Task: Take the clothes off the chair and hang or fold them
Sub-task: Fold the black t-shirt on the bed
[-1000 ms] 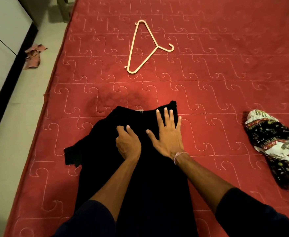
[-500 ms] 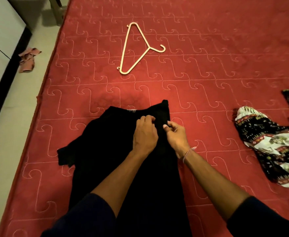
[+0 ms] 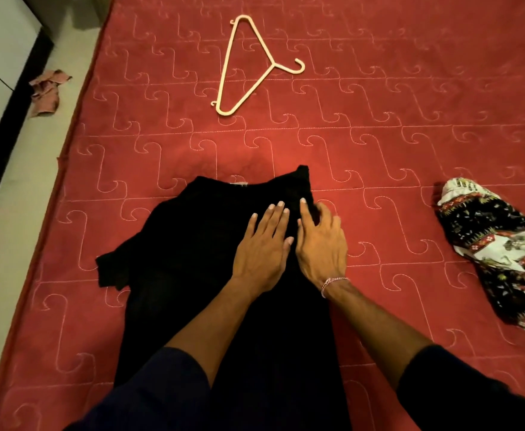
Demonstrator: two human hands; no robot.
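Observation:
A black garment (image 3: 192,244) lies spread on the red quilted mattress (image 3: 379,150), its top edge pointing away from me. My left hand (image 3: 264,244) lies flat on the cloth with straight fingers. Right beside it, my right hand (image 3: 320,241) rests on the garment's right edge, fingers mostly extended and slightly bent at the tips. A cream plastic hanger (image 3: 248,66) lies farther up the mattress. A black, white and red patterned garment (image 3: 497,253) is crumpled at the right.
The mattress's left edge (image 3: 65,181) borders a pale floor. A pinkish rag (image 3: 46,91) lies on that floor beside a white cabinet with a black base (image 3: 3,135).
Both hands were pinching the cloth near the garment's top right half a second ago; now they lie flatter on it, fingers extended. The camera view shifted slightly.

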